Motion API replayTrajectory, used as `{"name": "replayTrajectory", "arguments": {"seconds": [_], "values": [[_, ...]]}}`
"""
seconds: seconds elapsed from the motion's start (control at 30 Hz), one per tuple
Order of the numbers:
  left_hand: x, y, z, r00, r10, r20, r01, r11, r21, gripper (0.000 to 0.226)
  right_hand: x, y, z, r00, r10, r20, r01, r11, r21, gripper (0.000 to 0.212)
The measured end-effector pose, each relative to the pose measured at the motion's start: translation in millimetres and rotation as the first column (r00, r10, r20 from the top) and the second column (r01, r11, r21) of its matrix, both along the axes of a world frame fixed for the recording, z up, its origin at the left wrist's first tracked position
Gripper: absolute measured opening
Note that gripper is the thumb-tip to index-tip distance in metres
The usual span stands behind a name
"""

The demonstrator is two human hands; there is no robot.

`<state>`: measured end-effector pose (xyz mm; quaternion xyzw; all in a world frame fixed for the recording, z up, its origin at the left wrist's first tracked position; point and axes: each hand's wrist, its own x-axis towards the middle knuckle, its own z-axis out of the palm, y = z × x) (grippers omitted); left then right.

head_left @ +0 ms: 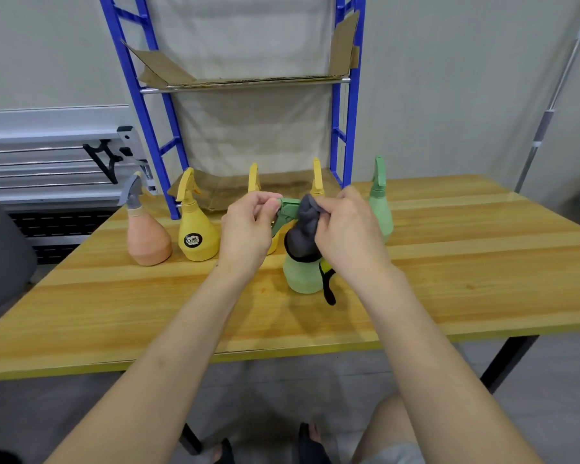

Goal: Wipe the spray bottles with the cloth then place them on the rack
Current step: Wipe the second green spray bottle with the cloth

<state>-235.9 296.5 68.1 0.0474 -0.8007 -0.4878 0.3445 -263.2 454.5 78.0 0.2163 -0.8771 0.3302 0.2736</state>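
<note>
A green spray bottle [302, 276] stands on the wooden table [449, 262] in front of me. My left hand [248, 229] pinches the nozzle end of its green trigger head. My right hand [345, 232] grips a dark grey cloth [303, 232] with a yellow and black edge, wrapped over the bottle's neck and head. Behind stand a pink bottle [148, 239] with a grey head, a yellow bottle [196, 236], two more yellow bottles partly hidden by my hands, and another green bottle [380, 202]. The blue rack [148, 105] rises at the table's far edge.
The rack's shelves are lined with brown cardboard [248, 80]; the lower shelf sits level with the table behind the bottles. A grey metal unit [47, 155] stands at the left, and a dark chair [0, 256] is by the table's left side.
</note>
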Motion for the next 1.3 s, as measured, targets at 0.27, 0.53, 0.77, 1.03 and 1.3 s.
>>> {"name": "replayTrajectory", "arguments": {"seconds": [0.27,0.53,0.77,1.03,1.3], "values": [[2,3,-3,1.0,-0.001,-0.015,0.002,0.999,0.039,0.016,10,9,-29,0.999,0.038,-0.005,-0.039,0.988,-0.149,0.031],[7,6,-3,0.999,-0.035,-0.024,0.037,0.997,0.065,0.018,21,26,-91,0.963,0.028,0.266,0.022,0.983,-0.182,0.035],[33,10,-37,0.984,0.154,-0.094,-0.135,0.974,0.182,0.009,6,52,-72,0.98,0.031,0.198,0.026,0.961,-0.275,0.035],[37,29,-71,0.997,0.049,0.062,-0.041,0.992,-0.122,0.023,-11,17,-65,0.981,0.083,0.176,-0.027,0.954,-0.299,0.032],[30,29,-73,0.997,0.032,0.074,-0.02,0.987,-0.157,0.032,-12,11,-71,0.984,0.117,0.138,-0.1,0.988,-0.121,0.042]]}}
